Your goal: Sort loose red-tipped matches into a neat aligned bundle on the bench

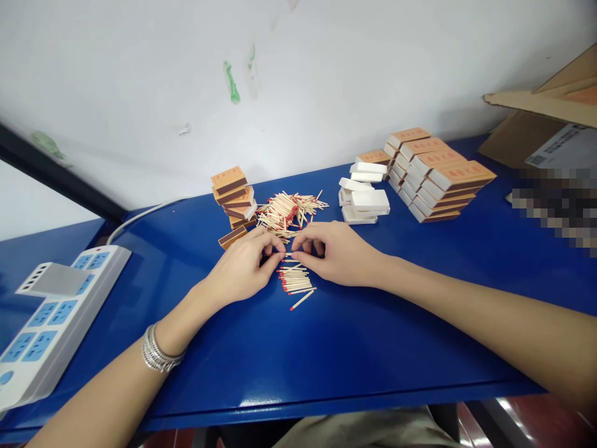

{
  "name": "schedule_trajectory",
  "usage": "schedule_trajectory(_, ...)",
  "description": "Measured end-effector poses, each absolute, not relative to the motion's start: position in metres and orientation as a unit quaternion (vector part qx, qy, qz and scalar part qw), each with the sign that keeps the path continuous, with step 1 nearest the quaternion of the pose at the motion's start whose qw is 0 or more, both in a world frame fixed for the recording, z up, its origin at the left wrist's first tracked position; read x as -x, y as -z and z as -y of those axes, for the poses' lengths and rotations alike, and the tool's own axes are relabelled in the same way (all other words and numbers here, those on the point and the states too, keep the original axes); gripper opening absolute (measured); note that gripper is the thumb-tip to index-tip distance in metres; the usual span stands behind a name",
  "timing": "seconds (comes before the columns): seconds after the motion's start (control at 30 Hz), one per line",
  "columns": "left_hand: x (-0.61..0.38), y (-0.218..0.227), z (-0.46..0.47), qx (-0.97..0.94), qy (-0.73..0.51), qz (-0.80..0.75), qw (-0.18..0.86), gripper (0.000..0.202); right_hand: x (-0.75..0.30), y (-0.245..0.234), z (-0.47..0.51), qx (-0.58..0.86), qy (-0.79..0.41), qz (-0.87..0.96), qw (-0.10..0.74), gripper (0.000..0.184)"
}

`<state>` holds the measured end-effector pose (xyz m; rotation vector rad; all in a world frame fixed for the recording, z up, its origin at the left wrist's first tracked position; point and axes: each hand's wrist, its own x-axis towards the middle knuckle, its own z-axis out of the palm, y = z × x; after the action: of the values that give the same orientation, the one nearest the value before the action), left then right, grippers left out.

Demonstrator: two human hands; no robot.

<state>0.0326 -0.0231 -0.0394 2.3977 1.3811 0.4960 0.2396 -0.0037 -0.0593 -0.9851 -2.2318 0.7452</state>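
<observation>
My left hand [243, 262] and my right hand [339, 252] face each other over the blue table, fingertips pinched at the two ends of one matchstick [288, 254]. Just below the fingertips lies a rough row of red-tipped matches [296, 280], mostly side by side with heads to the left. One more match [303, 300] lies slanted at the near end of that row. Behind my hands is a loose heap of matches [282, 213]. Orange-and-brown matchbox sleeves [229, 179] are stacked unevenly to the left of the heap.
White matchbox trays [370, 201] sit in a loose pile right of the heap. Beyond them stands a block of stacked matchboxes [436, 167]. A power strip [77, 336] with a plugged-in adapter lies at left. At far right is an open cardboard box [517, 140]. The wall rises behind.
</observation>
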Motion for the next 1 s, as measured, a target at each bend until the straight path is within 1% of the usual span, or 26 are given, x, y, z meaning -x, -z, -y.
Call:
schedule_trajectory(0.23, -0.037, 0.038, 0.026, -0.836, -0.216, -0.474, 0.169, 0.011, -0.237, 0.06, 0.004, 0.38, -0.261, 0.831, 0.311, 0.009)
schedule_trajectory(0.4, -0.036, 0.037, 0.027, -0.835, -0.228, -0.477, 0.153, 0.012, -0.24, 0.057, 0.002, 0.374, -0.259, 0.839, 0.298, 0.009)
schedule_trajectory(0.53, -0.033, 0.036, 0.024, -0.837, -0.201, -0.493, 0.131, 0.015, -0.25, 0.049, -0.002, 0.377, -0.263, 0.852, 0.252, 0.008)
schedule_trajectory(0.67, -0.03, 0.037, 0.021, -0.84, -0.175, -0.494, 0.137, 0.011, -0.258, 0.046, -0.003, 0.355, -0.282, 0.865, 0.216, 0.009)
schedule_trajectory(0.8, -0.031, 0.037, 0.021, -0.842, -0.17, -0.491, 0.144, 0.011, -0.257, 0.048, -0.001, 0.327, -0.294, 0.873, 0.209, 0.01)
schedule_trajectory(1.0, -0.03, 0.039, 0.022, -0.848, -0.149, -0.485, 0.151, 0.009, -0.251, 0.051, 0.003, 0.333, -0.257, 0.878, 0.228, 0.011)
